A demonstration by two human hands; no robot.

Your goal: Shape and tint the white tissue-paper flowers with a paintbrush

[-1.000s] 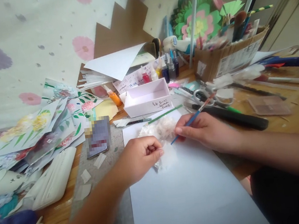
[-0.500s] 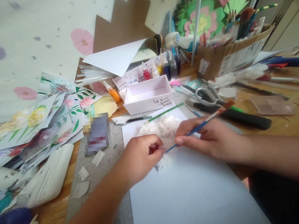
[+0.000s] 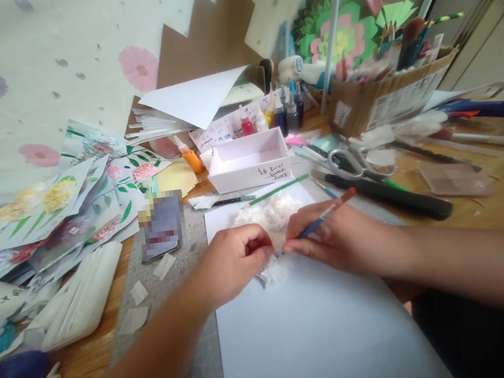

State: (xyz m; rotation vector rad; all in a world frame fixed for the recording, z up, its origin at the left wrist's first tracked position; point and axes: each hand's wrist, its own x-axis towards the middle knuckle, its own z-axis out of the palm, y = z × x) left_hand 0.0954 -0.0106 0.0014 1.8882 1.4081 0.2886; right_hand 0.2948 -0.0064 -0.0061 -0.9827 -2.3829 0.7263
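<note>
A large white sheet (image 3: 305, 334) lies in front of me, with fluffy white pieces (image 3: 267, 211) on its upper part and a smaller white bit (image 3: 274, 273) just below my fingertips. My left hand (image 3: 237, 260) is closed in a pinch beside these pieces; what it holds is too small to make out. Between thumb and fingers, my right hand (image 3: 334, 237) grips a blue paintbrush (image 3: 317, 223), its reddish-brown end pointing up to the right. The brush's lower end is mostly hidden at the fingertips, which nearly meet those of my left hand.
Behind the sheet stand a white box (image 3: 249, 168) and small paint bottles (image 3: 291, 111). Scissors (image 3: 351, 162) and a black tool (image 3: 399, 199) lie right, near a cardboard box (image 3: 396, 93) of brushes. Painted flower papers (image 3: 53, 199) cover the left; a blurred-out object (image 3: 161, 226) rests on the grey mat.
My right hand has moved slightly left and down, closer to my left hand. The brush has shifted left with it, and less of its lower end shows.
</note>
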